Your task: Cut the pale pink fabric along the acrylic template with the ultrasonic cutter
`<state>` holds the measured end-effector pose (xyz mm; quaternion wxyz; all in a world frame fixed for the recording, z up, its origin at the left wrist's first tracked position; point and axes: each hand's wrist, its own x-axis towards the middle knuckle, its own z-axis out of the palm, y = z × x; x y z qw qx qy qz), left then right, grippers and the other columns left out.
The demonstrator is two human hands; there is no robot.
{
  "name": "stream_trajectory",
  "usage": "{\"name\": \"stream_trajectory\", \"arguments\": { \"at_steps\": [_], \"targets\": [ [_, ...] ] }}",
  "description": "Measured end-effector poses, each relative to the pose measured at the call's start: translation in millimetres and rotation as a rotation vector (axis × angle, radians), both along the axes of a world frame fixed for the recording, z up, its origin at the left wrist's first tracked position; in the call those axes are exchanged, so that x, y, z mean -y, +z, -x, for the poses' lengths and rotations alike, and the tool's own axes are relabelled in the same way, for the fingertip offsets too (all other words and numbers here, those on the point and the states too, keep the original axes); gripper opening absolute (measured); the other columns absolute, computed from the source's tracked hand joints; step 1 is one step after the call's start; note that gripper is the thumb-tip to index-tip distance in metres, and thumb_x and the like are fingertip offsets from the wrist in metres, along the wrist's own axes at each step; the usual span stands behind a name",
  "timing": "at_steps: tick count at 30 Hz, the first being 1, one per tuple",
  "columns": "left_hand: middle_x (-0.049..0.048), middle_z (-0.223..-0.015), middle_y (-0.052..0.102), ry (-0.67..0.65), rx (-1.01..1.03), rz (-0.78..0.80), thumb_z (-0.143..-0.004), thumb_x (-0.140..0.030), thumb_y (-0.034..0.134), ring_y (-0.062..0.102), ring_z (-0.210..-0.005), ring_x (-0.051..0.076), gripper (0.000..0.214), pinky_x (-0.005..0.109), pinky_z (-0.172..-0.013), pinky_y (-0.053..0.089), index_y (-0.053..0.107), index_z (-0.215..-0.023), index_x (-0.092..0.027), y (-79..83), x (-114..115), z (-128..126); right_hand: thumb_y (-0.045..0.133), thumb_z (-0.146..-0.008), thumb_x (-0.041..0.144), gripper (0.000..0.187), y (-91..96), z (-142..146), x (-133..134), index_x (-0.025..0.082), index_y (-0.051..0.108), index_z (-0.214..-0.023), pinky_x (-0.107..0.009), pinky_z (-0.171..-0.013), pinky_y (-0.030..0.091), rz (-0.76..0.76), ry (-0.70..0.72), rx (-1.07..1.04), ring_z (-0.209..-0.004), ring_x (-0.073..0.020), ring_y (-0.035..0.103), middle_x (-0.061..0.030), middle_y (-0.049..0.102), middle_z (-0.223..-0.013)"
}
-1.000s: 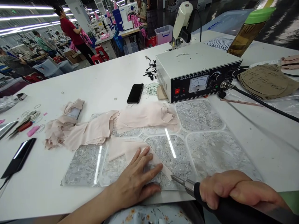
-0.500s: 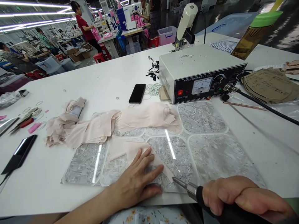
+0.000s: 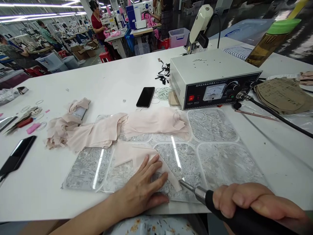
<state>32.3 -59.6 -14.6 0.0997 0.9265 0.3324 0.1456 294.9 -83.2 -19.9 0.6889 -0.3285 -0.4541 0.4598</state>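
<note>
My left hand (image 3: 146, 186) lies with its fingers spread on a pale pink fabric piece (image 3: 140, 156), pressing it to the grey marbled mat (image 3: 217, 163). In my right hand (image 3: 254, 199) is the black handle of an ultrasonic welding handpiece (image 3: 201, 194), fingers wrapped round it. The handpiece's metal tip is at the right edge of the fabric's narrow end; whether it touches cannot be made out. Behind my left hand lie a stack of pink fabric pieces (image 3: 156, 122) and another pile (image 3: 97, 132) to its left.
The ultrasonic welder box (image 3: 212, 78) stands at the back right, its black cable (image 3: 281, 116) crossing the table's right side. A black phone (image 3: 145, 97) lies left of it. Scissors (image 3: 22, 122) and another phone (image 3: 17, 156) are at far left. A green-lidded bottle (image 3: 271, 42) stands behind.
The handpiece tip has shifted slightly up and left along the fabric's right edge. My left hand stays nearly still on the fabric. The whole view has tilted a little.
</note>
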Motion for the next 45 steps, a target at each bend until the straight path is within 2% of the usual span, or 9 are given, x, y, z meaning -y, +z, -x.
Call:
{"name": "stream_trajectory", "arguments": {
  "at_steps": [1,4,7,14,19,25,33,40,45],
  "targets": [
    [0.0208,-0.128,0.049,0.000,0.002,-0.003,-0.089,-0.039,0.064,0.031,-0.139,0.039,0.051,0.064,-0.108,0.033,0.049,-0.128,-0.011,-0.6,0,0,0.061,-0.081,0.046,0.020,10.6,8,-4,0.029,0.062,-0.092,-0.031,-0.049,0.053,-0.047,-0.014,-0.038,-0.055,-0.0138,0.055,0.0006,0.057,-0.077],
    [0.0208,-0.129,0.049,0.000,-0.001,-0.007,-0.088,-0.037,0.066,0.030,-0.140,0.040,0.051,0.064,-0.108,0.033,0.050,-0.129,-0.011,-1.8,0,1,0.063,-0.082,0.037,0.015,34.0,25,-13,0.026,0.062,-0.092,-0.032,-0.058,0.056,-0.014,-0.035,-0.058,-0.062,-0.0141,0.056,-0.0009,0.055,-0.079],
    [0.0209,-0.129,0.049,-0.006,0.008,-0.016,-0.087,-0.037,0.067,0.030,-0.139,0.040,0.052,0.064,-0.108,0.033,0.050,-0.129,-0.011,-1.7,0,1,0.062,-0.082,0.037,0.014,42.1,31,-18,0.025,0.062,-0.090,-0.031,-0.061,0.056,0.017,-0.044,-0.059,-0.064,-0.0146,0.057,-0.0016,0.054,-0.076],
    [0.0212,-0.128,0.050,-0.002,0.014,-0.028,-0.088,-0.039,0.066,0.032,-0.139,0.039,0.051,0.064,-0.107,0.034,0.052,-0.127,-0.011,-0.7,0,0,0.063,-0.081,0.036,0.015,39.2,34,-26,0.025,0.062,-0.091,-0.033,-0.060,0.055,0.005,0.010,-0.065,-0.064,-0.0144,0.056,-0.0020,0.053,-0.079],
    [0.0222,-0.129,0.051,-0.007,0.004,-0.027,-0.089,-0.040,0.064,0.030,-0.140,0.039,0.049,0.065,-0.107,0.034,0.052,-0.127,-0.010,-1.5,-1,1,0.065,-0.080,0.035,0.016,39.2,37,-29,0.025,0.062,-0.091,-0.032,-0.059,0.054,0.012,-0.002,-0.086,-0.064,-0.0148,0.055,-0.0016,0.053,-0.077],
    [0.0193,-0.136,0.051,-0.034,-0.015,-0.062,-0.093,-0.040,0.060,0.022,-0.144,0.035,0.052,0.063,-0.112,0.026,0.047,-0.133,-0.011,-5.6,-1,3,0.063,-0.081,0.035,0.015,38.9,38,-28,0.024,0.061,-0.091,-0.032,-0.057,0.054,0.023,-0.005,-0.095,-0.062,-0.0140,0.055,-0.0017,0.053,-0.079],
    [0.0179,-0.131,0.056,-0.042,-0.018,-0.064,-0.094,-0.041,0.058,0.027,-0.143,0.035,0.052,0.063,-0.113,0.023,0.048,-0.134,-0.010,-3.1,-2,2,0.062,-0.082,0.035,0.015,37.6,37,-31,0.023,0.060,-0.091,-0.032,-0.056,0.053,0.014,-0.003,-0.108,-0.062,-0.0135,0.054,-0.0015,0.052,-0.080],
    [0.0186,-0.130,0.055,-0.040,-0.025,-0.056,-0.092,-0.040,0.060,0.029,-0.141,0.037,0.049,0.064,-0.112,0.024,0.052,-0.131,-0.012,-3.9,-1,3,0.059,-0.084,0.037,0.015,33.6,30,-17,0.025,0.059,-0.093,-0.033,-0.060,0.054,0.065,-0.032,-0.091,-0.065,-0.0143,0.053,-0.0022,0.050,-0.082],
    [0.0180,-0.129,0.056,-0.041,-0.014,-0.046,-0.093,-0.039,0.060,0.030,-0.141,0.037,0.046,0.065,-0.111,0.026,0.053,-0.129,-0.012,-3.3,-2,2,0.060,-0.082,0.042,0.018,30.0,25,-10,0.028,0.061,-0.093,-0.029,-0.050,0.051,0.013,-0.008,-0.078,-0.055,-0.0125,0.051,0.0001,0.051,-0.076]
  ]
}}
